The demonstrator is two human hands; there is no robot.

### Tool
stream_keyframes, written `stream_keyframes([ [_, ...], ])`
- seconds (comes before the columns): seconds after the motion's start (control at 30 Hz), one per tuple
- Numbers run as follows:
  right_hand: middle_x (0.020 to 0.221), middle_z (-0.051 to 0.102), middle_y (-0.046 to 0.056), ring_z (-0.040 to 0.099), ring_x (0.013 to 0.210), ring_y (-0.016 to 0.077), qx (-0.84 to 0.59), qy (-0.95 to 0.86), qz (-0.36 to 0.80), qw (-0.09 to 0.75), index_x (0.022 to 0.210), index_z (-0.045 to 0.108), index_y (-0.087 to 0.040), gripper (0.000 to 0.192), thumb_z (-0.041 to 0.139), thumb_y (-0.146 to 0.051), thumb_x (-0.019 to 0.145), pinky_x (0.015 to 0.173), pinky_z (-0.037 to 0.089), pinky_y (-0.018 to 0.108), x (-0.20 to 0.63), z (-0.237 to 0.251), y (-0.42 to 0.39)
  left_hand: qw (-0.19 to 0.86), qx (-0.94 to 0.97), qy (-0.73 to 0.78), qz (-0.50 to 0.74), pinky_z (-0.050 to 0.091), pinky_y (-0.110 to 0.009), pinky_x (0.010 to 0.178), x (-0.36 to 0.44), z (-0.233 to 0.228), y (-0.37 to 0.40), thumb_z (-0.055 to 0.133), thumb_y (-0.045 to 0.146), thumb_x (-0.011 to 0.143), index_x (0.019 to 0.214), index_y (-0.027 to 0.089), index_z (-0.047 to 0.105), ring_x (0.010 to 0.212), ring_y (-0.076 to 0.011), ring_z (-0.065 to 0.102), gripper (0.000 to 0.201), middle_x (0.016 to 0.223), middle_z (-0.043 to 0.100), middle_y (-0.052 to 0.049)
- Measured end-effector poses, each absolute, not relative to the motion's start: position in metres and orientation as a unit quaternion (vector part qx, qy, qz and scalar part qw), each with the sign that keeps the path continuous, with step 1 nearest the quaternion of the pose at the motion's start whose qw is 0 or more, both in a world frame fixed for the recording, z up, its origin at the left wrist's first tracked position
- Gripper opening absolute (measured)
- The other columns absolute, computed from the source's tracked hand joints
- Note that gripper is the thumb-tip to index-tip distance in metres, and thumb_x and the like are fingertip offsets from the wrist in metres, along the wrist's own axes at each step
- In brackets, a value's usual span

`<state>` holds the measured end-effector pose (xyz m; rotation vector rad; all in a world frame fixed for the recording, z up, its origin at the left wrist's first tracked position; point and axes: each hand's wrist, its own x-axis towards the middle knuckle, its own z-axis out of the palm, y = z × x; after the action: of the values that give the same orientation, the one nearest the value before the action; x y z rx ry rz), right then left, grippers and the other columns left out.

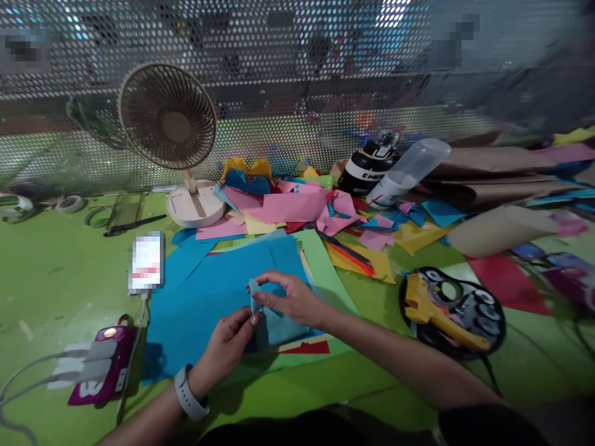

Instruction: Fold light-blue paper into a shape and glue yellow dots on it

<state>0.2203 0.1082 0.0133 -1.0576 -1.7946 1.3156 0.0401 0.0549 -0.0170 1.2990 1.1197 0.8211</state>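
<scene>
Head view: green table (60, 279) w/ perforated metal screen behind it. Left hand (226, 347), wrist w/ grey band (189, 394), enters from 7 o'clock; thumb and fingers (248, 319) pinch lower edge of small blue paper piece (274, 322). Right hand (290, 298) enters from 4 o'clock, fingers pressed together on top fold of same piece. Piece sits on large blue sheet (204, 291), approx. frame centre. Desk fan (170, 130) at 11 o'clock of hands. Phone (147, 261) at 9–10 o'clock, cable attached. Purple power bank (105, 365) at 8 o'clock. Yellow glue gun (434, 313) on black tray at 3 o'clock. Coloured paper scraps (297, 204) piled at 12 o'clock, clear bottle (409, 170) at 1–2 o'clock.
</scene>
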Motion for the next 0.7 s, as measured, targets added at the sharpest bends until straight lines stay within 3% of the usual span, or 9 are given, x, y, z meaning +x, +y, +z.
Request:
stream_keyframes([
  [0.13, 0.075, 0.065, 0.000, 0.056, 0.074, 0.0148, -0.406, -0.643, 0.562, 0.325, 0.075, 0.066, -0.018, 0.043, 0.060, -0.061, 0.082, 0.073, 0.042, 0.027, 0.2166, 0.0078, 0.1074, 0.607, 0.552, 0.468, 0.330, 0.032, -0.023, 0.056, 0.0418, -0.0161, 0.0523, 0.055, 0.052, 0.086, 0.076, 0.016, 0.060, 0.060, -0.0108, 0.035, 0.037, 0.066, 0.044, 0.003],
  [0.27, 0.069, 0.062, -0.001, 0.053, 0.070, 0.0140, -0.420, -0.625, 0.548, 0.364, 0.071, 0.066, -0.018, 0.044, 0.062, -0.061, 0.080, 0.070, 0.041, 0.027, 0.2147, 0.0075, 0.1077, 0.622, 0.556, 0.476, 0.278, 0.028, -0.022, 0.051, 0.0418, -0.0143, 0.0498, 0.056, 0.053, 0.086, 0.079, 0.015, 0.059, 0.058, -0.0099, 0.035, 0.038, 0.065, 0.044, 0.003],
  [0.4, 0.070, 0.061, 0.000, 0.053, 0.071, 0.0153, -0.432, -0.607, 0.545, 0.386, 0.069, 0.064, -0.019, 0.044, 0.062, -0.062, 0.079, 0.070, 0.041, 0.028, 0.2152, 0.0072, 0.1083, 0.614, 0.568, 0.495, 0.235, 0.023, -0.022, 0.047, 0.0420, -0.0154, 0.0497, 0.057, 0.055, 0.083, 0.063, 0.017, 0.049, 0.052, -0.0083, 0.030, 0.044, 0.057, 0.037, 0.005],
  [0.6, 0.069, 0.057, 0.000, 0.051, 0.070, 0.0142, -0.437, -0.581, 0.551, 0.410, 0.070, 0.061, -0.018, 0.045, 0.064, -0.062, 0.077, 0.069, 0.040, 0.028, 0.2162, 0.0052, 0.1104, 0.620, 0.579, 0.491, 0.200, 0.033, -0.022, 0.049, 0.0389, -0.0154, 0.0528, 0.057, 0.055, 0.083, 0.064, 0.018, 0.049, 0.052, -0.0096, 0.042, 0.043, 0.057, 0.046, 0.003],
  [0.7, 0.073, 0.057, -0.001, 0.049, 0.069, 0.0127, -0.422, -0.559, 0.612, 0.366, 0.083, 0.060, -0.018, 0.048, 0.072, -0.062, 0.069, 0.066, 0.041, 0.026, 0.2193, 0.0050, 0.1135, 0.595, 0.583, 0.505, 0.226, 0.036, -0.021, 0.048, 0.0352, -0.0106, 0.0547, 0.058, 0.054, 0.083, 0.062, 0.019, 0.046, 0.051, -0.0093, 0.041, 0.043, 0.057, 0.042, 0.005],
])
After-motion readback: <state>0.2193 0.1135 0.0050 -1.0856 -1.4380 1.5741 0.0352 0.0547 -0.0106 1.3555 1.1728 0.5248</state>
